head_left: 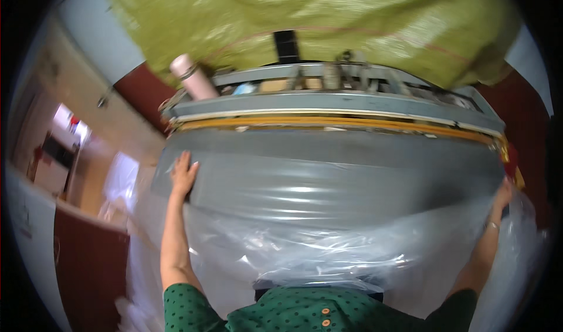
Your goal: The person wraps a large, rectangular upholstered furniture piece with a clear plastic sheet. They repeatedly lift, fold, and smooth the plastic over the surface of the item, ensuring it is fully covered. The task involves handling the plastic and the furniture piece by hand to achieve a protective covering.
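Note:
A wide sheet of clear plastic film (316,256) lies over the grey flat bed (328,176) of a long machine in front of me. It hangs in loose folds toward my body. My left hand (185,175) rests on the film at the left part of the bed, fingers spread and palm down. Far to the right, my right hand (503,194) is at the film's side edge, with its fingers closed around the plastic. That hand looks small and partly blurred, so its fingertips are hard to make out.
Behind the bed run an orange-yellow strip (340,121) and a grey metal frame (334,102). A pink bottle (196,80) leans at its left end. Yellow-green woven sheeting (352,15) covers what stands beyond. A doorway (88,162) opens at the left.

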`<state>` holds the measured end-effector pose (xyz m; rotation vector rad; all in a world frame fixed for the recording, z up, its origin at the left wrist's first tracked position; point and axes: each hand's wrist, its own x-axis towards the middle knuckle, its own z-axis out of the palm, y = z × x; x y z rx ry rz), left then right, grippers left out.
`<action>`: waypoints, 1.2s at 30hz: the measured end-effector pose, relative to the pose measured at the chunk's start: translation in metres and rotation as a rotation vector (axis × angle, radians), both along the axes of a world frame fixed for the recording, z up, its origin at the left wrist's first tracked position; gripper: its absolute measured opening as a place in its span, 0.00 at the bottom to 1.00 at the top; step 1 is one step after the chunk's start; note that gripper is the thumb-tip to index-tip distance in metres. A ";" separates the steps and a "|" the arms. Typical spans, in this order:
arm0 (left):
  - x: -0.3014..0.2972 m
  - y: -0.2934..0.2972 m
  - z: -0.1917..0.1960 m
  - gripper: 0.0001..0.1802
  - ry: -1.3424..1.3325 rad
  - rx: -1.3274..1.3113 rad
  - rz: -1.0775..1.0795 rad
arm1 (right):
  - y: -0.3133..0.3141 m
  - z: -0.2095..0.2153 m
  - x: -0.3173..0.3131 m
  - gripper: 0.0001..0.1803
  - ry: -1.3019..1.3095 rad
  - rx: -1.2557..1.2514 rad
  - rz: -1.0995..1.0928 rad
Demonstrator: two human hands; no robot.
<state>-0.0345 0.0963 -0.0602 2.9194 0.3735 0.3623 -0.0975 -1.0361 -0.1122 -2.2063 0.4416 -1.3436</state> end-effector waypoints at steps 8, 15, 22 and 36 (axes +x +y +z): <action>0.079 -0.182 0.058 0.18 -0.102 -0.607 -0.466 | 0.091 0.010 0.008 0.12 0.035 -0.501 -0.088; -0.040 -0.542 0.126 0.16 0.952 -1.247 -1.161 | 0.153 0.061 0.002 0.14 -0.049 0.589 0.067; -0.078 -0.671 0.052 0.19 -0.126 -0.284 -1.430 | 0.148 0.053 0.010 0.15 -0.070 0.459 -0.012; -0.151 -0.444 0.105 0.11 1.122 -1.046 -1.437 | 0.129 0.033 0.023 0.14 0.019 0.161 0.037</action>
